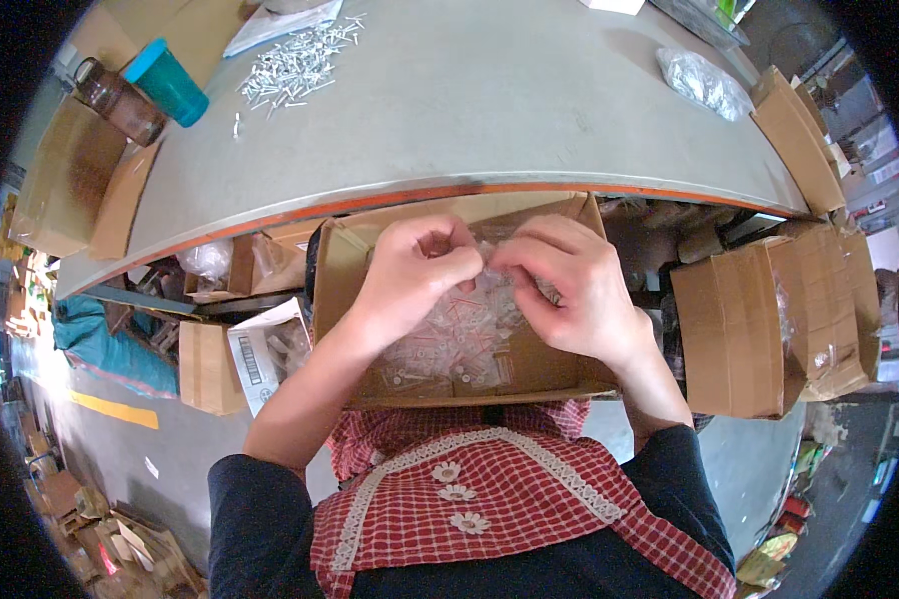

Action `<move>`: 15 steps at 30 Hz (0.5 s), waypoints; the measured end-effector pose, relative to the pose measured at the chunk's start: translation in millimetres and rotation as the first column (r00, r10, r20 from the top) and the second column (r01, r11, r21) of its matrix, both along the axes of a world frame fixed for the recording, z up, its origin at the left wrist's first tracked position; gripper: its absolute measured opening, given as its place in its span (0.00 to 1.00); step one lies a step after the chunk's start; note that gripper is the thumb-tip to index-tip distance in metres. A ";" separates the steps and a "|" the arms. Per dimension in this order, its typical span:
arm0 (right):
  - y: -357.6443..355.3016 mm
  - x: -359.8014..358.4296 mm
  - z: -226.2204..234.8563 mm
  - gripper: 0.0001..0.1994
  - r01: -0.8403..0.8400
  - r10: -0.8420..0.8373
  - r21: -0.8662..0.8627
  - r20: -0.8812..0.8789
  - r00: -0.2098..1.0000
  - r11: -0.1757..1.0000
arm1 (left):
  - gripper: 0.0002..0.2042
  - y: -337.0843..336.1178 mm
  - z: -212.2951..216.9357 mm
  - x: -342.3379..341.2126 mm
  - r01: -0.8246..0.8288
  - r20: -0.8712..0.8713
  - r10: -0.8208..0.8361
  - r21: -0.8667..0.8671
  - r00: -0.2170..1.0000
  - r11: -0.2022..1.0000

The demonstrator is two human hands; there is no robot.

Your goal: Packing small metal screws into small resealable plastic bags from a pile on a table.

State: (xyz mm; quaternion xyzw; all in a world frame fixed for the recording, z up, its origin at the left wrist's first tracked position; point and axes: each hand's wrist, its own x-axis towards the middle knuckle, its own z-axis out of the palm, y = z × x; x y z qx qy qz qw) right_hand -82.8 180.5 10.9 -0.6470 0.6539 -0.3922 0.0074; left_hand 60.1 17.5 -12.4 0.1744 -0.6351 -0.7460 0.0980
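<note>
An open cardboard box (342, 262) rests on my lap, against the table edge. Inside lie several small clear plastic bags (449, 344) of small parts. My left hand (410, 275) and my right hand (569, 285) are held together over the box, and their fingertips pinch one small clear bag (491, 252) between them. What the pinched bag holds is too small to make out.
A grey table (489, 110) with an orange front edge lies ahead. On it are a pile of small metal pins (295, 65), a teal cup (168, 82), a brown bottle (120, 100) and a clear bag (704, 82). Cardboard boxes (769, 329) stand right and left (208, 367).
</note>
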 end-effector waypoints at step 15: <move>-0.5 -5.1 5.2 0.10 0.128 -0.159 -0.246 -0.110 0.981 0.961 | 0.19 1.5 7.0 -4.9 0.100 -0.136 -0.085 0.108 0.987 0.989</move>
